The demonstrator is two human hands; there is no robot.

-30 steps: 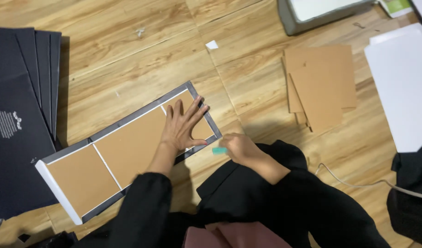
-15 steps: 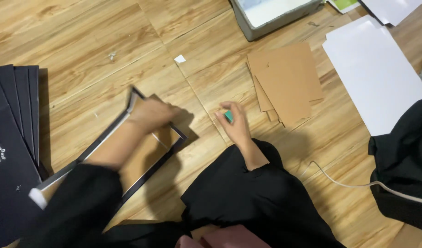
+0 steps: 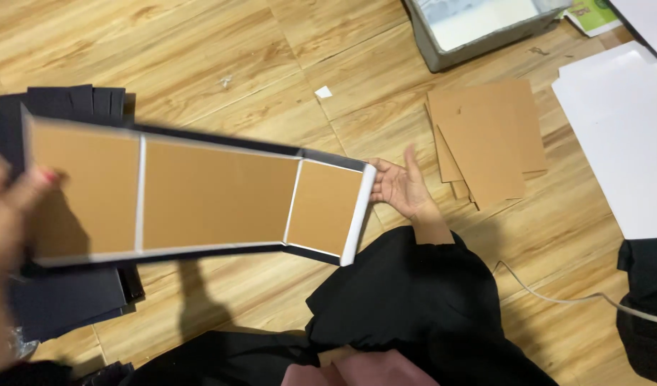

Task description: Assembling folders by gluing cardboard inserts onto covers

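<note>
- The long folded board panel [image 3: 200,200], three brown cardboard sections edged in white and black, had come up off the wooden floor [image 3: 221,50], where it lay flat a second earlier; it now stretched across the left and middle of the frame.
- The left hand [image 3: 10,207], blurred at the left edge, gripped its left end.
- The right hand [image 3: 398,187] supported the right end, fingers [image 3: 411,161] loosely spread.
- Loose brown cardboard sheets [image 3: 489,136] lay at right, black sheets [image 3: 64,300] beneath at left.

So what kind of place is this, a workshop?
Probably an informal craft or bookbinding workspace on a wooden floor: brown card sheets, stacked black covers and a three-panel board cover lie about.
</note>
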